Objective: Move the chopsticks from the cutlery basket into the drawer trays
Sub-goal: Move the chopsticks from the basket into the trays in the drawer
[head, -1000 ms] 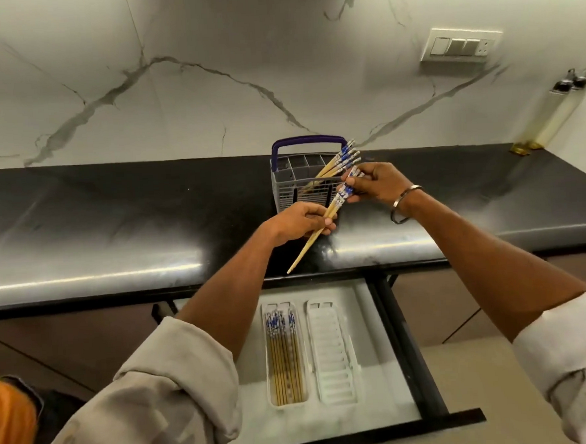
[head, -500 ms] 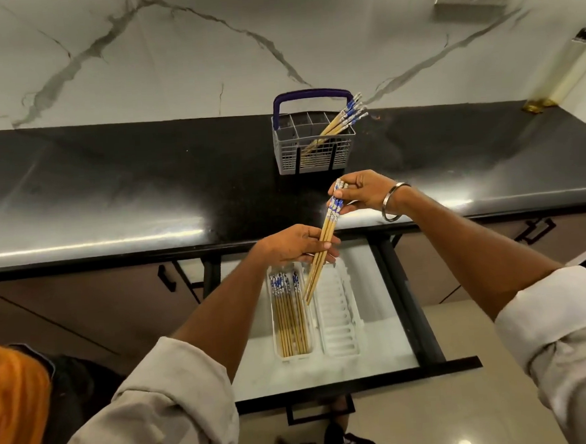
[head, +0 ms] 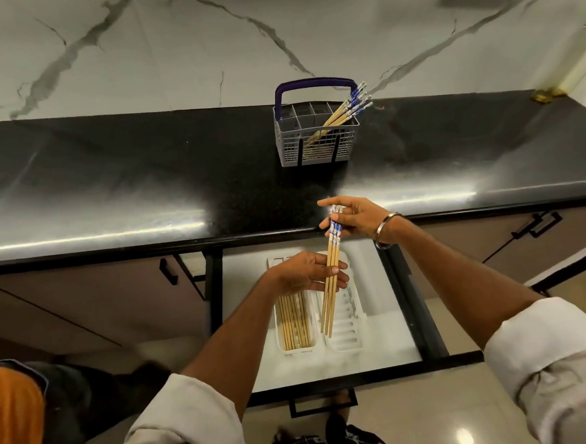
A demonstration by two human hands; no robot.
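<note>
Pinching bamboo chopsticks (head: 331, 281), blue-patterned tops, perhaps three, both hands' fingers (head: 335, 270) curled around.

The drawer (head: 371, 351) stands open below the bench (head: 145, 182) edge. The left tray (head: 297, 350) is filled with chopsticks; the right tray (head: 347, 321) is unoccupied, with access from above partly blocked by the held bundle (head: 331, 288) and the left hand (head: 305, 272). The bench surface between the cutlery basket (head: 317, 144) and the front edge is unobstructed.
</note>
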